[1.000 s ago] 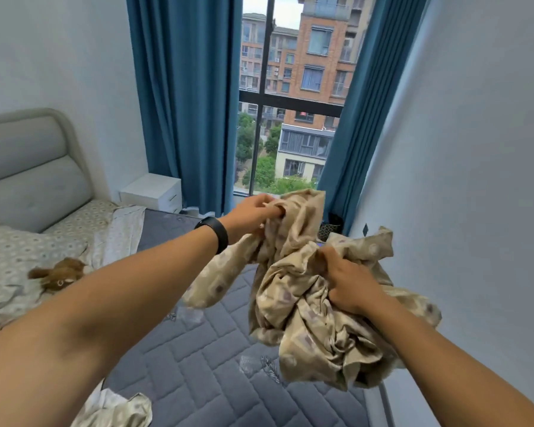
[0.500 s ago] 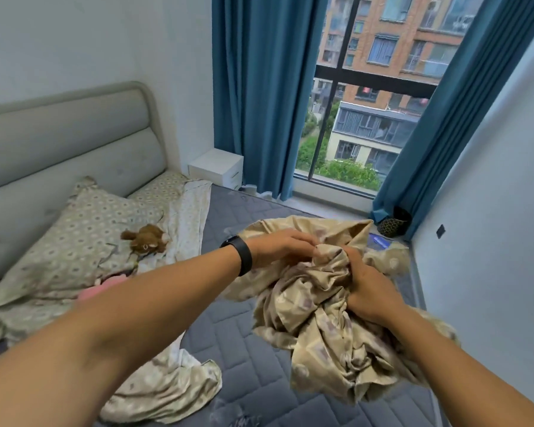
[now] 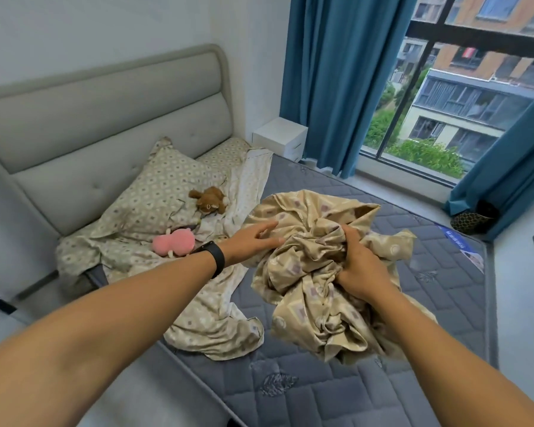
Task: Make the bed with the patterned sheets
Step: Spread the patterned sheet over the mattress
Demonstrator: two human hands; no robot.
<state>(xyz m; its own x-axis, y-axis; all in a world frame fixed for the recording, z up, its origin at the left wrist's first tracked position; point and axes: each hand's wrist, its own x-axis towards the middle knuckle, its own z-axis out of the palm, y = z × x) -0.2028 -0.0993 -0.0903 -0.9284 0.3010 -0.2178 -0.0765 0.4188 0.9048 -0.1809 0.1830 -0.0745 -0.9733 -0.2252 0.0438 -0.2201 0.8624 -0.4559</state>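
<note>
A crumpled beige patterned sheet (image 3: 315,291) hangs in a bundle over the bare grey quilted mattress (image 3: 336,389). My right hand (image 3: 356,263) grips a bunch of its folds near the middle. My left hand (image 3: 253,241), with a black band on the wrist, lies with straight fingers against the sheet's left side. A second patterned cloth (image 3: 216,315) lies spread on the mattress's left part, running up to the pillows (image 3: 164,192).
A brown plush toy (image 3: 210,200) and a pink plush toy (image 3: 173,241) lie by the pillows under the grey padded headboard (image 3: 105,118). A white nightstand (image 3: 279,137), blue curtains (image 3: 336,72) and a window stand beyond the bed. A wall runs along the right.
The view has swung left and down toward the headboard. The sheet bundle has dropped closer to the mattress. My left hand has let go of its fold and now lies flat on the cloth.
</note>
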